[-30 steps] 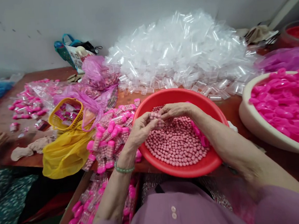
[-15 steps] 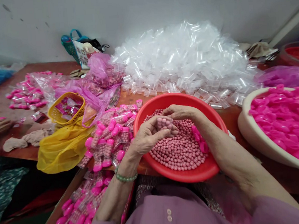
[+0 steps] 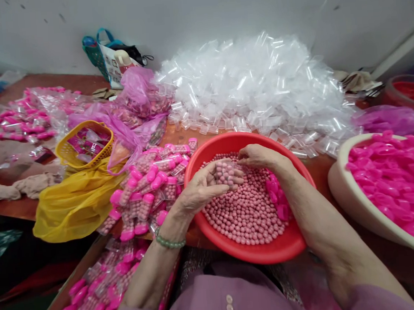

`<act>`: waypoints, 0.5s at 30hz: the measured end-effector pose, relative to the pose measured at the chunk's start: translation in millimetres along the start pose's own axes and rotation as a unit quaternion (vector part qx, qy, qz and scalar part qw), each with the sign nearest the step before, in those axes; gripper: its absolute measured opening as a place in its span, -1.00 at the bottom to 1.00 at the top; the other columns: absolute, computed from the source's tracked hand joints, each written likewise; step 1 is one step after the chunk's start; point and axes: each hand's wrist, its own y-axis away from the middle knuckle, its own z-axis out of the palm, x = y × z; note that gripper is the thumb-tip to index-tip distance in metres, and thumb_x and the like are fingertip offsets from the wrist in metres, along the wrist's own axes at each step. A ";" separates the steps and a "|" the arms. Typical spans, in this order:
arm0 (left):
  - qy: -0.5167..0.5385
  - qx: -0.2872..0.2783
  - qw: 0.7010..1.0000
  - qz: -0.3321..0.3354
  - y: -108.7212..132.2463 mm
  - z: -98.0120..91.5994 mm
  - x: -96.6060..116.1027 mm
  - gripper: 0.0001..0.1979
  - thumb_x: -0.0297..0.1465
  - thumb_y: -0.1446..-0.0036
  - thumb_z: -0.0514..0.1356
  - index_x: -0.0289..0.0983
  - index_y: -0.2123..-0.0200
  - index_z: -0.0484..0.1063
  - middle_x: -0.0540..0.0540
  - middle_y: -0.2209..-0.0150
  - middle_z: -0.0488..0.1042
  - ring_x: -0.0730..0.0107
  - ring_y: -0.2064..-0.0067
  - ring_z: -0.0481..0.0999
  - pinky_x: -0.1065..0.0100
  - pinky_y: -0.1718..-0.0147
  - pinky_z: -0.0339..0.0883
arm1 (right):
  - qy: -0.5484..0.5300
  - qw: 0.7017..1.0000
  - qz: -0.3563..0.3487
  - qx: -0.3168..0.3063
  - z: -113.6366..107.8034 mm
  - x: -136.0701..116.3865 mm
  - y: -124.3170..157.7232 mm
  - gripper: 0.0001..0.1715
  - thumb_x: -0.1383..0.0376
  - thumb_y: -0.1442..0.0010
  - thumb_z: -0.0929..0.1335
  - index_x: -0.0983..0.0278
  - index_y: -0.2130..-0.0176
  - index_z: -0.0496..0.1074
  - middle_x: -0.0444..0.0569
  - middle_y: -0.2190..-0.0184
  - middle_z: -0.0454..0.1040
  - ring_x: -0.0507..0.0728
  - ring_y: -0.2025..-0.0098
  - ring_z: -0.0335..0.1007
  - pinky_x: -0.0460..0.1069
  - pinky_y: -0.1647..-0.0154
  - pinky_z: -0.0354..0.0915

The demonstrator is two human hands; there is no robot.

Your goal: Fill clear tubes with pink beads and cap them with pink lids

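My left hand [image 3: 205, 184] holds a small clear plastic container [image 3: 224, 173] with pink beads in it, above the red basin. Close to the container's right end is my right hand [image 3: 257, 156], its fingers bent together; their tips are partly hidden, so what they hold does not show. The red basin [image 3: 249, 254] below is spread with loose pink beads [image 3: 244, 219]. Several bright pink caps [image 3: 277, 195] lie inside it along the right wall, beside my right forearm.
Filled, capped containers [image 3: 148, 188] are piled left of the basin, more in a box [image 3: 95, 288] below. Empty clear containers [image 3: 255, 84] form a heap behind. A cream tub [image 3: 338, 183] of pink caps stands right. Left are a yellow basket [image 3: 71, 158] and yellow bag [image 3: 76, 203].
My left hand has loosened around the container, fingers straighter beneath it. The right hand has shifted slightly right. Another person's hand at the far left has left the view.
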 end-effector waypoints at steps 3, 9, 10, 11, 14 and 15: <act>0.027 0.014 0.999 -0.014 -1.8 -3.5 0.8 -0.46 -0.61 0.10 0.30 -0.33 -0.02 0.35 -0.25 0.05 0.56 0.14 0.05 0.59 0.21 0.05 0.43 | 0.013 1.000 0.016 0.005 -4.3 3.4 2.8 -0.72 0.27 -0.19 0.34 0.30 0.15 0.57 0.01 0.21 0.60 0.12 0.22 0.46 -0.09 0.28 0.22; 0.061 0.002 0.998 -0.028 -4.3 -14.7 3.5 -0.44 -0.65 0.20 0.18 -0.33 0.02 0.42 -0.24 0.07 0.58 0.11 -0.01 0.56 0.12 -0.05 0.38 | 0.022 0.999 0.042 0.003 -9.3 7.2 6.0 -0.70 0.25 -0.20 0.32 0.27 0.13 0.58 -0.01 0.27 0.62 0.11 0.30 0.48 -0.09 0.35 0.23; 0.062 -0.001 0.998 -0.031 -4.2 -15.7 3.4 -0.43 -0.65 0.21 0.18 -0.33 0.02 0.42 -0.24 0.07 0.57 0.11 -0.02 0.56 0.13 -0.05 0.38 | 0.026 0.999 0.046 0.006 -9.1 8.6 5.6 -0.70 0.25 -0.20 0.32 0.26 0.14 0.58 -0.01 0.27 0.62 0.11 0.31 0.48 -0.08 0.35 0.23; 0.062 -0.004 0.997 -0.034 -3.9 -16.3 3.2 -0.43 -0.64 0.20 0.18 -0.33 0.01 0.42 -0.24 0.07 0.57 0.11 -0.02 0.56 0.13 -0.05 0.38 | 0.032 0.998 0.051 0.007 -8.9 10.3 5.1 -0.72 0.25 -0.19 0.33 0.26 0.16 0.59 0.01 0.27 0.61 0.12 0.30 0.48 -0.08 0.36 0.23; 0.057 0.014 0.998 -0.034 -2.9 -16.6 0.9 -0.56 -0.57 0.09 0.25 -0.34 0.05 0.43 -0.23 0.12 0.58 0.17 0.07 0.59 0.20 0.03 0.42 | 0.033 0.998 0.058 0.003 -10.5 16.9 6.0 -0.73 0.23 -0.17 0.34 0.26 0.20 0.59 0.01 0.28 0.61 0.11 0.32 0.46 -0.08 0.36 0.21; 0.049 0.029 0.998 -0.029 -2.7 -16.4 -0.3 -0.62 -0.51 0.04 0.28 -0.34 0.08 0.44 -0.21 0.17 0.58 0.23 0.13 0.61 0.24 0.08 0.44 | 0.025 0.998 0.056 0.002 -11.9 19.3 7.4 -0.73 0.23 -0.17 0.34 0.25 0.20 0.59 -0.01 0.30 0.61 0.10 0.33 0.44 -0.08 0.36 0.21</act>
